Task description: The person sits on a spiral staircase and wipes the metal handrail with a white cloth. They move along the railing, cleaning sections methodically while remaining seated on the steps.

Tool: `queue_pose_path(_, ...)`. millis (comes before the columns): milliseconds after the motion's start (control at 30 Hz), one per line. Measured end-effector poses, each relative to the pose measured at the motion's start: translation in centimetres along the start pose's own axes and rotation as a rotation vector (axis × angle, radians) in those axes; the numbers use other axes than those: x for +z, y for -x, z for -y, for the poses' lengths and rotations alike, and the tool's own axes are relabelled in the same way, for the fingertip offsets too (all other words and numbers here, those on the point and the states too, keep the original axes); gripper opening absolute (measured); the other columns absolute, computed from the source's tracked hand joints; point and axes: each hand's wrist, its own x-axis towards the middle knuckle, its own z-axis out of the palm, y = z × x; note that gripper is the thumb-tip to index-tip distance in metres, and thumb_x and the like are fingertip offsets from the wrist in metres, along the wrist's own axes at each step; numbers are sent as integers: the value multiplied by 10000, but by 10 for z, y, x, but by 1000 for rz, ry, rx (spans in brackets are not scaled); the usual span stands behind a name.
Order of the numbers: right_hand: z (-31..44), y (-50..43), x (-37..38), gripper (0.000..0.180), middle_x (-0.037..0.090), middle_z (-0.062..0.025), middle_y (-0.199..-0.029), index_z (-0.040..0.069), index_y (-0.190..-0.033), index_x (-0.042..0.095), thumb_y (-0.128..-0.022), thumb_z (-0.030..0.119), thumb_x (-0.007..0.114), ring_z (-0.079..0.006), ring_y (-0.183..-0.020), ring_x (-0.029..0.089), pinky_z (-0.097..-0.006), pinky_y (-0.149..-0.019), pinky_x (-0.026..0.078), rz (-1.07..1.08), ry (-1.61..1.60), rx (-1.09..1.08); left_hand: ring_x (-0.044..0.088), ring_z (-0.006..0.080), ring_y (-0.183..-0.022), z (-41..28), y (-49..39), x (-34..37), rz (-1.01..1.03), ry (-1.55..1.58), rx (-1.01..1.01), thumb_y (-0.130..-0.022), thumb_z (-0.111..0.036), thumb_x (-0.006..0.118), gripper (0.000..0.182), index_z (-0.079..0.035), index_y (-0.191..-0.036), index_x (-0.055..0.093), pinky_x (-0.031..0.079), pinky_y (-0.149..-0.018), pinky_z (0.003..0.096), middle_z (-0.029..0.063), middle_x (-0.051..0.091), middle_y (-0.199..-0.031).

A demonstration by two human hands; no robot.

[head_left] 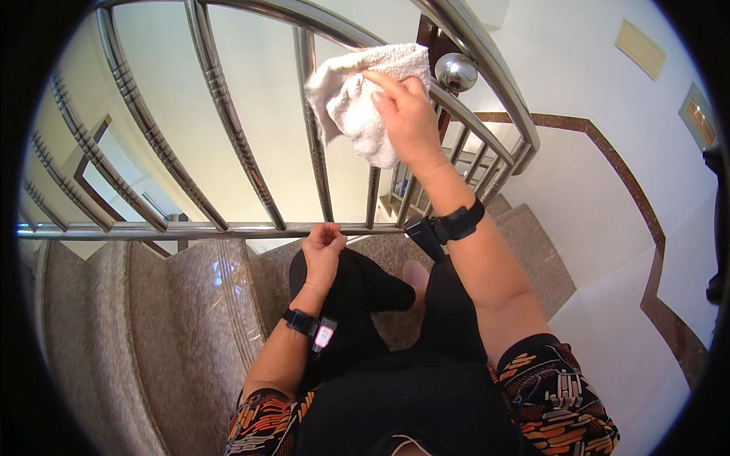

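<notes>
A white terry cloth lies under the fingers of my right hand, which grips it against the upper rail of a stainless-steel stair railing. Part of the cloth hangs down in front of a metal baluster. My left hand is loosely curled near the bottom rail, above my left knee, with no object visible in it. Whether its fingertips touch that rail is hard to tell. Both wrists carry black straps with small devices.
Speckled stone steps curve down the left side. A polished steel ball sits between the rails beyond the cloth. To the right, a white wall carries a brown stone trim band. More stone steps lie right of my legs.
</notes>
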Motion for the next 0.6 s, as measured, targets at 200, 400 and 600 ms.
queue_pose_path(200, 1, 11, 22, 505, 506, -132, -967, 303, -1282, 586, -800, 305, 737, -349, -781, 593, -440, -754, 443, -144, 583, -119, 555, 59, -707, -2, 0, -2, 29, -7, -11, -819, 43, 683, 158, -23, -956, 635, 452, -635, 207, -19, 601, -794)
queue_pose_path(400, -18, 5, 47, 301, 512, -124, -877, 302, -1132, 652, -837, 339, 699, -332, -667, 614, -399, -576, 511, -206, 787, -177, 571, 68, -636, -19, -5, -19, -75, -2, -40, -841, 23, 681, 101, -40, -913, 651, 433, -567, 198, -9, 636, -785)
queue_pose_path(600, -42, 7, 49, 108, 521, -81, -805, 250, -949, 669, -860, 310, 681, -270, -603, 595, -371, -497, 491, -262, 721, -330, 574, 71, -692, -11, -16, -34, -224, 13, -5, -841, 54, 653, 113, -22, -923, 637, 455, -619, 205, -7, 627, -812)
